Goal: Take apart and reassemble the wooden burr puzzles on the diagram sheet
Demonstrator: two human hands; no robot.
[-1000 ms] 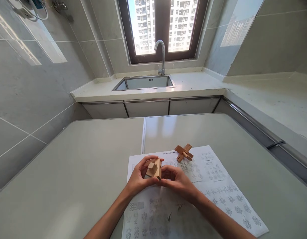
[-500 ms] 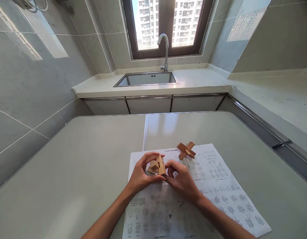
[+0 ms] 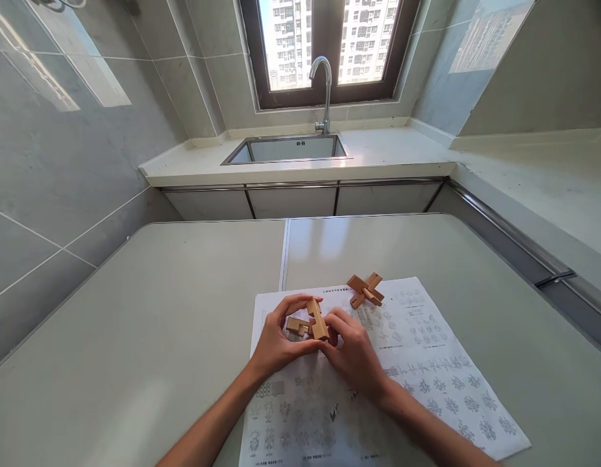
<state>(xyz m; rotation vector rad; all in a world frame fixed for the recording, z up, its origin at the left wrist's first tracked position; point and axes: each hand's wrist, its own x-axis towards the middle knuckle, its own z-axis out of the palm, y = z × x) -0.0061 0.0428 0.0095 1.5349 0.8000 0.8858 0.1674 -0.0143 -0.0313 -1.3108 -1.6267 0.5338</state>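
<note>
Notched wooden pieces [image 3: 319, 323] are held between my two hands, above a printed sheet [image 3: 417, 337]. My left hand [image 3: 277, 337] curves around them, with its fingertips at the top end of the upright piece and its thumb at the bottom end. A second notched block [image 3: 296, 325] lies sideways inside that hand's curve. My right hand [image 3: 354, 347] has bent fingers pressed to the right side of the upright piece, and its fingertips are partly hidden. Beyond my right hand, a cross-shaped wooden assembly [image 3: 365, 290] rests on the sheet's top edge.
The sheet lies on a pale table [image 3: 135, 337] with a seam. Beyond the table are a white counter [image 3: 388, 152], a sink [image 3: 291, 149] and a faucet [image 3: 327, 91] under a window. A tiled wall stands at the left.
The small block at the left of the held pieces has turned and now lies more sideways. My right fingers have curled in slightly. The view has tilted down a little.
</note>
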